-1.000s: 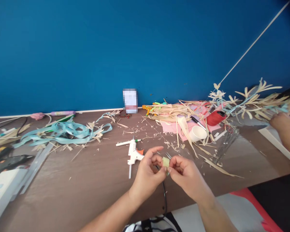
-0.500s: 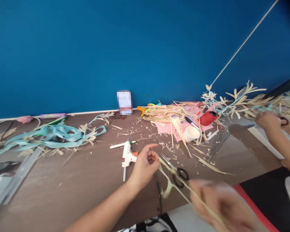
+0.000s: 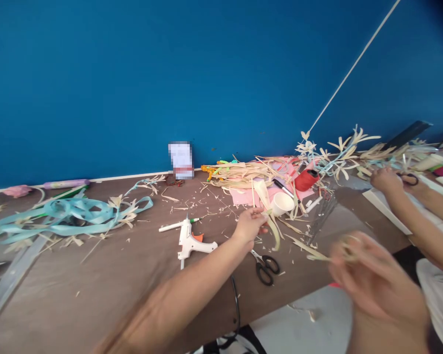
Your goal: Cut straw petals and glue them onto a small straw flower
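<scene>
My left hand (image 3: 248, 226) reaches out over the brown table (image 3: 107, 275) and pinches one end of a pale dried leaf strip (image 3: 273, 233) that curls down from its fingers. My right hand (image 3: 369, 278) is low at the right and blurred by motion; a thin pale strip (image 3: 313, 255) runs from it toward the left hand. Black-handled scissors (image 3: 264, 267) lie on the table just below my left hand. A white glue gun (image 3: 188, 241) lies to the left of that hand.
A heap of dried strips on pink paper (image 3: 243, 194), a white cup (image 3: 282, 203) and a red spool (image 3: 305, 180) sit behind. Light blue ribbon (image 3: 70, 211) lies at left. Another person's hands (image 3: 386, 179) hold scissors at the right. A blue wall (image 3: 170, 73) backs the table.
My hands, together on a small folded piece a second ago, have pulled apart. The left went forward to the right, the right swept down and right. The scissors now lie uncovered.
</scene>
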Available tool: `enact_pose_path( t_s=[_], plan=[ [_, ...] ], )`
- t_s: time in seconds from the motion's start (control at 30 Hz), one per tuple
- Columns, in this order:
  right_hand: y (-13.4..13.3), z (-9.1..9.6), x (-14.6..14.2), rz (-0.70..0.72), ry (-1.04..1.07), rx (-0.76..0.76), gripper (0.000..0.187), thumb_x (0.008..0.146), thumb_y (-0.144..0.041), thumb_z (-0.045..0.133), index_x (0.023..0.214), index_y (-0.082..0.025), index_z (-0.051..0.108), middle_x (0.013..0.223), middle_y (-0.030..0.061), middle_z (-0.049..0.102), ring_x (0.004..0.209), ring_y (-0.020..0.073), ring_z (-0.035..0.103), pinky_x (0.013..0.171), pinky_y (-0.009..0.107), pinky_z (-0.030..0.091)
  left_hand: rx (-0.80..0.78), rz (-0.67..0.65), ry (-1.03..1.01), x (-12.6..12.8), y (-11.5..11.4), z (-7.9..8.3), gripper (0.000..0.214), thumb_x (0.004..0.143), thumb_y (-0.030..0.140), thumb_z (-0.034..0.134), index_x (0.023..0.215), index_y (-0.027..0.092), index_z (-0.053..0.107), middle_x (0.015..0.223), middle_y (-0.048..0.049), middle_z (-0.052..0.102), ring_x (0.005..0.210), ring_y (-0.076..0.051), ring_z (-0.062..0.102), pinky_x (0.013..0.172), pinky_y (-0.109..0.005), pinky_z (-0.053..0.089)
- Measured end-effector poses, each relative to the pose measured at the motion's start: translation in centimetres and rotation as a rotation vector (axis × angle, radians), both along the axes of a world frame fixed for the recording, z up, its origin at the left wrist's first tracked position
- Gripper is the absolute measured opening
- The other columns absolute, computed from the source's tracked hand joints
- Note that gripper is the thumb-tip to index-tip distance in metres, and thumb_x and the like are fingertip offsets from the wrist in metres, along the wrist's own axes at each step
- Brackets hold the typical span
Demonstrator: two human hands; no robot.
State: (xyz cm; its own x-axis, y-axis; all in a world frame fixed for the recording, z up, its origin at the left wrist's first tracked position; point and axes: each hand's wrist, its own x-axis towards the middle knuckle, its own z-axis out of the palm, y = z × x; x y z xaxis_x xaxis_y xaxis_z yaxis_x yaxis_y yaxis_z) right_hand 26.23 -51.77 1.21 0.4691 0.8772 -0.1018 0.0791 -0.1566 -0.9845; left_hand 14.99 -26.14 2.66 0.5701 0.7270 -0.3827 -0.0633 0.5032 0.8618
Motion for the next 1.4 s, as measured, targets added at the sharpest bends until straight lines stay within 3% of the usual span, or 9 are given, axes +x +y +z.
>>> enact_pose_path(
  t_s=[0.13, 0.23, 0.33, 0.57, 0.7, 0.97, 1.13, 1.23, 1.4],
  plan=[
    [12.5, 6.4, -1.3, 0.011, 0.351, 0.085, 0.016, 0.074, -0.031, 0.057, 0.071, -0.02, 0.046, 0.065, 0.0003, 0.061, 0.034, 0.0054, 0.044, 0.036, 0.02, 0.031, 0.096, -0.04, 0.002, 0.3, -0.9, 0.0, 0.016, 0.058, 0.005, 0.064, 0.071, 0.014, 0.065, 0.078, -0.0043, 0.059, 0.068, -0.013, 0.052, 0.055, -0.021, 0.039],
    [15.6, 7.1, -3.1, 0.075, 0.362, 0.038, 0.018, 0.072, -0.03, 0.057, 0.068, -0.019, 0.044, 0.057, -0.0014, 0.06, 0.031, 0.0039, 0.04, 0.034, 0.018, 0.022, 0.207, -0.098, -0.011, -1.9, -1.2, 1.1, 0.012, 0.068, 0.019, 0.059, 0.075, 0.015, 0.068, 0.084, -0.0049, 0.06, 0.068, -0.012, 0.049, 0.052, -0.02, 0.035],
    [15.6, 5.7, -4.2, 0.137, 0.256, -0.008, 0.016, 0.076, -0.028, 0.053, 0.068, -0.018, 0.042, 0.056, -0.0027, 0.06, 0.03, 0.0024, 0.037, 0.034, 0.017, 0.017, 0.21, -0.197, 0.001, -4.3, -1.3, 2.3, 0.039, 0.078, 0.042, 0.045, 0.071, 0.01, 0.067, 0.069, -0.0064, 0.059, 0.06, -0.012, 0.046, 0.045, -0.02, 0.03],
    [17.4, 4.9, -6.6, 0.282, -0.083, -0.081, 0.007, 0.077, -0.025, 0.049, 0.074, -0.019, 0.05, 0.052, -0.006, 0.054, 0.038, 0.0061, 0.042, 0.038, 0.018, 0.029, 0.162, -0.213, -0.052, -7.4, -1.1, 2.2, 0.035, 0.07, 0.044, 0.058, 0.079, 0.011, 0.065, 0.059, -0.0004, 0.053, 0.052, -0.008, 0.039, 0.04, -0.017, 0.024],
    [18.0, 4.4, -7.9, 0.316, -0.279, -0.074, 0.007, 0.077, -0.021, 0.049, 0.079, -0.02, 0.056, 0.06, -0.0026, 0.057, 0.055, 0.0117, 0.054, 0.05, 0.022, 0.039, 0.108, -0.091, -0.039, -8.3, -0.8, 1.5, 0.03, 0.066, 0.038, 0.063, 0.079, 0.01, 0.067, 0.064, -0.0033, 0.057, 0.052, -0.007, 0.041, 0.04, -0.016, 0.027],
    [17.2, 4.0, -9.4, 0.408, -0.501, -0.145, 0.014, 0.08, -0.023, 0.045, 0.08, -0.022, 0.06, 0.062, -0.0023, 0.061, 0.057, 0.0129, 0.055, 0.054, 0.022, 0.039, -0.188, 0.26, -0.175, -11.1, 1.1, 0.4, 0.022, 0.065, 0.029, 0.066, 0.08, 0.013, 0.065, 0.064, 0.0011, 0.052, 0.047, -0.003, 0.04, 0.034, -0.012, 0.024],
    [16.5, 4.6, -9.8, 0.465, -0.607, -0.155, 0.017, 0.081, -0.022, 0.044, 0.072, -0.022, 0.059, 0.06, -0.0024, 0.06, 0.055, 0.0127, 0.054, 0.053, 0.022, 0.038, -0.384, 0.402, -0.248, -12.1, 2.3, 0.2, 0.011, 0.076, 0.019, 0.055, 0.081, 0.011, 0.061, 0.066, -0.0021, 0.057, 0.056, -0.008, 0.055, 0.046, -0.017, 0.044],
    [16.3, 4.7, -9.8, 0.464, -0.63, -0.17, 0.017, 0.081, -0.022, 0.044, 0.073, -0.022, 0.058, 0.059, -0.0026, 0.06, 0.054, 0.0126, 0.053, 0.053, 0.022, 0.038, -0.445, 0.451, -0.293, -12.2, 2.6, 0.4, 0.011, 0.08, 0.017, 0.05, 0.081, 0.011, 0.059, 0.061, -0.0009, 0.054, 0.055, -0.009, 0.056, 0.049, -0.019, 0.047],
    [15.9, 4.7, -8.9, 0.415, -0.637, -0.183, 0.015, 0.081, -0.027, 0.045, 0.073, -0.022, 0.057, 0.057, -0.0027, 0.058, 0.052, 0.0126, 0.052, 0.05, 0.022, 0.037, -0.373, 0.402, -0.325, -12.5, 2.3, 0.6, 0.014, 0.078, 0.022, 0.053, 0.083, 0.01, 0.059, 0.05, 0.0065, 0.039, 0.038, -0.002, 0.036, 0.041, -0.015, 0.039]
  ],
)
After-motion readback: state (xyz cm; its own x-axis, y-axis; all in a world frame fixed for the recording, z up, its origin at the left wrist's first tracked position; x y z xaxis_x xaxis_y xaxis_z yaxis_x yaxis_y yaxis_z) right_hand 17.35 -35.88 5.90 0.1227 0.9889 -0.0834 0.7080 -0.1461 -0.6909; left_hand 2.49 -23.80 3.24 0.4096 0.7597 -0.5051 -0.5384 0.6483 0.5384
